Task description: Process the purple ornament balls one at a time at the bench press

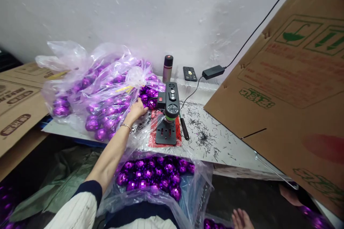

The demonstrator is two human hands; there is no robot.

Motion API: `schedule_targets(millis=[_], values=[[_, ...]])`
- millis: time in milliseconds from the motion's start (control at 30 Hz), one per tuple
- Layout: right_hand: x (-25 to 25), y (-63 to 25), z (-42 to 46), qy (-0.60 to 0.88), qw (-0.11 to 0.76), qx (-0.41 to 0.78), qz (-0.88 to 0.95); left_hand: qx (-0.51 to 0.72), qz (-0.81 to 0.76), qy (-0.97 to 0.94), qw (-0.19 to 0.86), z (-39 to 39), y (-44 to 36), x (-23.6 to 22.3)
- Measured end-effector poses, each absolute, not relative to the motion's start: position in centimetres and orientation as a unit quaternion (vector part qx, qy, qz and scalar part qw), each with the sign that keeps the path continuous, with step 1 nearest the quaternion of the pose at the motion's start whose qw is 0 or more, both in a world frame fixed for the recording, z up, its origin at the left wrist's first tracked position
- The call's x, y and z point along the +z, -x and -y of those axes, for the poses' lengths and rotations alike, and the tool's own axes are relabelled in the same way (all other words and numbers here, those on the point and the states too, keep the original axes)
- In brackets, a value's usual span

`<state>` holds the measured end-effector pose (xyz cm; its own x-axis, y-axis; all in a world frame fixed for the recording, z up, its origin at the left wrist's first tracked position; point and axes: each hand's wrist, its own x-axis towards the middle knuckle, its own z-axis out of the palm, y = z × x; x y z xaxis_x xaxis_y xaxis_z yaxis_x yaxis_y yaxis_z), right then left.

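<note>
My left hand [138,110] reaches to the shiny purple faceted balls [152,103] spilling from the mouth of a clear plastic bag [107,82]. Its thumb and fingers are apart and touch the nearest balls, with some fingertips hidden among them. Just to the right stands a small black machine [172,100] on a flat base over a red sheet. At the bottom edge my right hand [241,219] shows only its outstretched fingers, holding nothing visible. More purple balls [147,173] lie in an open clear bag in front of my body.
Tiny dark pins [202,136] are scattered over the white tabletop, near a black-handled tool [184,128]. Behind stand a spray can [167,68], a black panel [190,73] and a power adapter [213,72] with its cable. Cardboard boxes flank both sides, a large one [282,114] tilting in from the right.
</note>
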<state>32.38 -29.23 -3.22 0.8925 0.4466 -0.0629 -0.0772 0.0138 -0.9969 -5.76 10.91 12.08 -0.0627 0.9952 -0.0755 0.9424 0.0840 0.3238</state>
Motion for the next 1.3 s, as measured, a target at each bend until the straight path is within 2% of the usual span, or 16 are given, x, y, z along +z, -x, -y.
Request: schedule_targets(millis=[133, 267, 367, 467, 533, 633, 800, 900, 1067, 1300], values=[[0.9, -32.1, 25.0, 0.694, 0.697, 0.117, 0.137, 0.208, -0.707, -0.63, 0.246, -10.1, 7.0, 11.9], [7.1, -26.9, 19.3, 0.679, 0.695, 0.117, 0.206, 0.45, -0.582, -0.437, 0.517, -5.5, 7.8, 10.8], [10.3, -22.7, 14.8, 0.664, 0.633, 0.108, 0.382, 0.525, -0.45, -0.307, 0.654, -0.8, 6.7, 9.3], [12.0, -20.0, 11.2, 0.559, 0.581, 0.012, 0.591, 0.532, -0.407, -0.245, 0.701, 2.8, 4.1, 7.3], [12.8, -18.9, 9.6, 0.499, 0.544, -0.06, 0.672, 0.545, -0.413, -0.254, 0.684, 3.9, 2.1, 5.8], [13.6, -18.3, 8.5, 0.474, 0.516, -0.11, 0.705, 0.573, -0.448, -0.348, 0.592, 3.8, -0.3, 3.7], [13.8, -18.5, 9.3, 0.514, 0.524, -0.096, 0.672, 0.508, -0.543, -0.531, 0.406, 2.6, -1.4, 1.9], [13.5, -18.8, 10.1, 0.527, 0.54, -0.088, 0.65, 0.448, -0.568, -0.605, 0.332, 2.4, -1.2, 1.9], [13.2, -19.1, 10.8, 0.544, 0.55, -0.086, 0.628, 0.427, -0.542, -0.655, 0.308, 2.4, -0.9, 2.0], [12.6, -18.8, 11.0, 0.544, 0.549, -0.077, 0.63, 0.404, -0.508, -0.685, 0.331, 2.0, 0.5, 2.1]])
